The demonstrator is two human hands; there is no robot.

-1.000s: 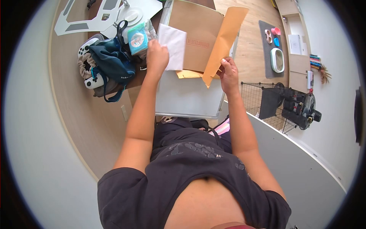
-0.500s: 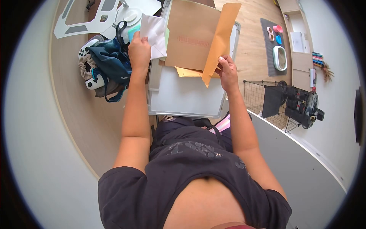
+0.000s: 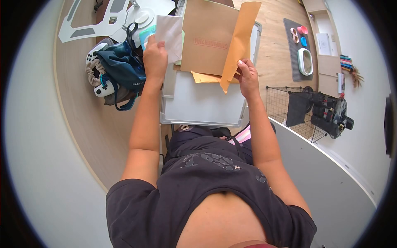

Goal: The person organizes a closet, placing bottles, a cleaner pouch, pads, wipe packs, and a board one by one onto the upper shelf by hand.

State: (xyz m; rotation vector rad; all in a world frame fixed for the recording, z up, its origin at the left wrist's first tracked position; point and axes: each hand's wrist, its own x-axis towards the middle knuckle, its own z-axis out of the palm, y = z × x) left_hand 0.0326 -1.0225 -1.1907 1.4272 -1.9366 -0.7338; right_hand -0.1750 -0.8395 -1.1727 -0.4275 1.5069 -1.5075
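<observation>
My left hand [image 3: 155,58] is closed on a white envelope [image 3: 170,35], held upright beside the left edge of a brown folder. A teal packet [image 3: 147,34] shows just behind those fingers; whether they touch it I cannot tell. My right hand [image 3: 248,78] pinches the lower right edge of a yellow-orange envelope [image 3: 240,41], which stands tilted over the right side of the brown folder [image 3: 209,35]. Red stamped lettering, upside down, marks the folder. Under it pokes out another yellow-orange paper piece [image 3: 204,77]. All this lies over a clear-lidded plastic box [image 3: 202,103] in front of me.
Left of the box sit a dark blue drawstring bag [image 3: 120,64], white game controllers [image 3: 104,88] and a scrunchie [image 3: 95,72]. A white stand [image 3: 142,16] is behind them. To the right are a wire rack [image 3: 277,105], a fan [image 3: 337,118] and a grey mat [image 3: 293,49] with bowls.
My left hand has shifted slightly right with the white envelope, which now overlaps the folder's left edge. More of the teal packet shows. My right hand stays almost still.
</observation>
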